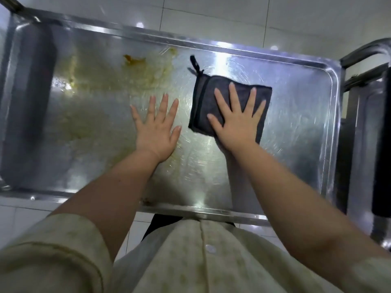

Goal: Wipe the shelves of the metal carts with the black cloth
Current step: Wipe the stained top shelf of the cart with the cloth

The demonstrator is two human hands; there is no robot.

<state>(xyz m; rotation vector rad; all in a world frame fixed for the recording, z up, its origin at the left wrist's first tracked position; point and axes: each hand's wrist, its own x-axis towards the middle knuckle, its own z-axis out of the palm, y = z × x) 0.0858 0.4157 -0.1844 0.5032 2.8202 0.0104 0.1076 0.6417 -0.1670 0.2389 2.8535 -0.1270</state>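
Observation:
The top shelf of a metal cart (296, 157) fills the view, a shiny steel tray with a raised rim. A folded black cloth (209, 96) with a small hanging loop lies flat on its right half. My right hand (237, 121) presses on the cloth with fingers spread and straight. Just left of the cloth, my left hand (156, 127) rests flat on the bare steel, fingers spread. A yellowish smear (110, 81) with an orange-brown blob (132, 60) covers the shelf's left half.
A second metal cart (364, 115) with a curved handle stands against the right end. The first cart's own handle (14, 6) shows at the top left. White floor tiles (232, 15) lie around the carts.

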